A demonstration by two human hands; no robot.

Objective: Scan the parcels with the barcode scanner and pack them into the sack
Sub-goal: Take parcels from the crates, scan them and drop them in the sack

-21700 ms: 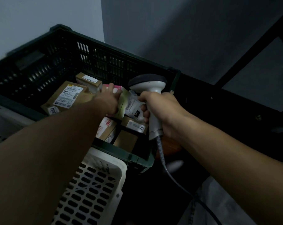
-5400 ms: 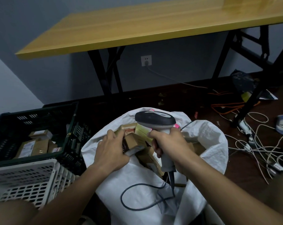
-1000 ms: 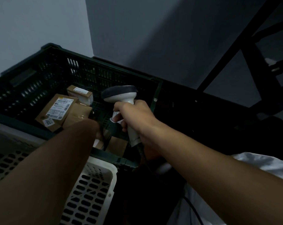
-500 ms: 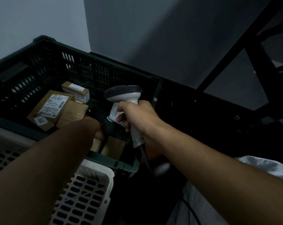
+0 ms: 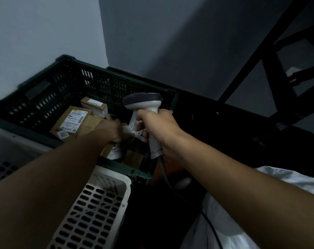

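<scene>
My right hand (image 5: 159, 127) grips the handle of a grey barcode scanner (image 5: 143, 103), held over the dark green crate (image 5: 44, 87). My left hand (image 5: 111, 129) is blurred and closed on a small brown parcel with a white label (image 5: 132, 126), lifted just under the scanner head. Other cardboard parcels lie in the crate: a large labelled one (image 5: 71, 121), a small box (image 5: 94, 106) behind it, and others (image 5: 132, 158) near the front wall. The white sack (image 5: 287, 178) shows at the lower right. The scanner cable (image 5: 170, 184) runs down toward it.
A white perforated basket (image 5: 98, 203) stands in front of the crate at the lower left. Black table legs (image 5: 260, 51) cross the upper right against the grey wall. The floor between crate and sack is dark.
My left hand has come up from low in the crate with a small parcel and brought it beside the scanner. The right hand has kept its grip on the scanner.
</scene>
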